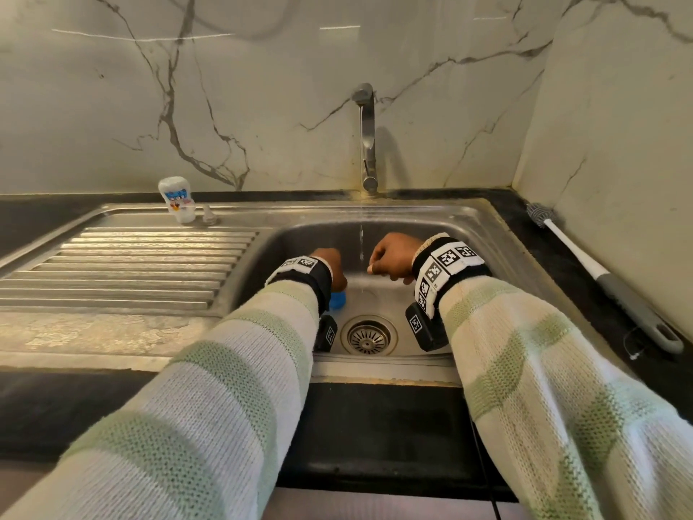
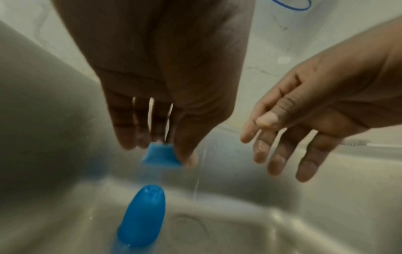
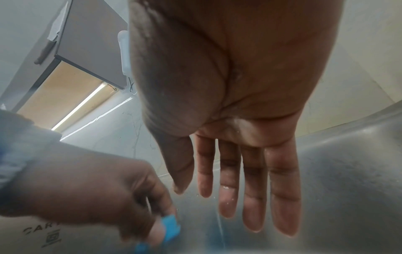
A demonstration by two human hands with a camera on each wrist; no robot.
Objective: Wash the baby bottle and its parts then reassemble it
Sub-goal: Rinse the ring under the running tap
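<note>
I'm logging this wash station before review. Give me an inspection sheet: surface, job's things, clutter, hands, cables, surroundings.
Surface: steel sink with ribbed drainboard; thin water stream running from the tap.
Job's things: white bottle upright on the drainboard, a small clear part beside it; blue ring in the left hand; blue cap on the sink floor.
Clutter: bottle brush on the right counter.
Hands: left hand pinches the ring; right hand empty, fingers straight and wet.
Cables: nothing seen.
Surroundings: marble wall.
</note>
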